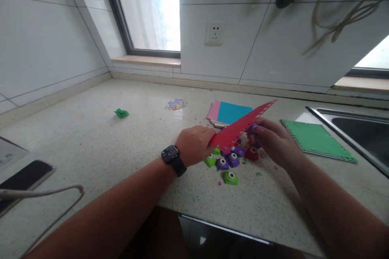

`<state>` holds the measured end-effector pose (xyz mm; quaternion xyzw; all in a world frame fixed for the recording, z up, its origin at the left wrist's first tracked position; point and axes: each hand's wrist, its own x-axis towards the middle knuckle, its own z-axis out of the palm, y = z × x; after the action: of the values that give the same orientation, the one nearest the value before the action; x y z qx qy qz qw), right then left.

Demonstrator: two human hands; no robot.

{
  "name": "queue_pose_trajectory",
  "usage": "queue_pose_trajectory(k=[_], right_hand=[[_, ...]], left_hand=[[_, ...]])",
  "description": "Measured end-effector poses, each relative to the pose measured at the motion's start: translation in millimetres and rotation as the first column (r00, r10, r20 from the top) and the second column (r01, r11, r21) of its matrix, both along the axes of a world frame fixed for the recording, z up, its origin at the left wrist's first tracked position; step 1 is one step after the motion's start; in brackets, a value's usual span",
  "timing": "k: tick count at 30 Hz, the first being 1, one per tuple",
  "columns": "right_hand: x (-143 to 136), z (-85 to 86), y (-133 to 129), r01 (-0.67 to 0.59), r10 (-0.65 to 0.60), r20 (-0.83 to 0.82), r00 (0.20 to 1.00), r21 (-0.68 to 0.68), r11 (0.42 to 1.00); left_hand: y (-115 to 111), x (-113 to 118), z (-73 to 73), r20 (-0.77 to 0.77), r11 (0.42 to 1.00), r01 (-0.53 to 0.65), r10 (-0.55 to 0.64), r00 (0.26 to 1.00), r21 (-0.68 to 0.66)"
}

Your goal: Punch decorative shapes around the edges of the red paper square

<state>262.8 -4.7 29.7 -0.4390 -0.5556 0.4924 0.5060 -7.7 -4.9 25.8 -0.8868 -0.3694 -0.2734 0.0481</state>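
My left hand [194, 142], with a watch on the wrist, is closed on one end of a red sheet of paper [240, 129]. The sheet is tilted up off the counter, and small punched holes run along its edges. My right hand [272, 139] grips a purple craft punch [252, 129] at the sheet's right-hand edge; the paper partly hides it. Below the sheet lie several more punches: purple ones [223, 164], a red one [252, 153] and green ones [231, 178]. Tiny paper cutouts [258, 174] are scattered around them.
Behind the sheet is a stack of coloured paper [234, 112]. Green punched sheets [319, 139] lie beside the sink [358, 125] at right. A pile of small cutouts [176, 104] and a crumpled green scrap [121, 113] sit further left. A phone [27, 182] and cable [45, 191] occupy the left edge.
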Motion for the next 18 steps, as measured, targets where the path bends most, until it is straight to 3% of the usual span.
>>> queue_pose_trajectory(k=[5,8,12,18], right_hand=[[1.8,-3.2,0.4,0.0,0.0,0.106,0.994,0.004,1.0],[-0.8,1.2,-1.9,-0.003,-0.004,0.159,0.987,0.044,0.999],[-5.0,9.7,-7.3,-0.086,0.049,0.274,0.96,0.122,0.989],[0.2,20.5,-15.7,-0.363,0.346,0.356,0.868,-0.02,0.932]], left_hand=[[3.1,2.0,-3.4,0.292,0.973,-0.049,0.115,0.949,-0.224],[5.6,2.9,-5.6,0.513,0.921,0.07,0.148,0.846,-0.382],[10.1,2.3,-10.1,0.674,0.842,0.21,0.222,0.705,-0.497],[17.9,1.7,-19.8,0.796,0.691,0.449,0.318,0.515,-0.567]])
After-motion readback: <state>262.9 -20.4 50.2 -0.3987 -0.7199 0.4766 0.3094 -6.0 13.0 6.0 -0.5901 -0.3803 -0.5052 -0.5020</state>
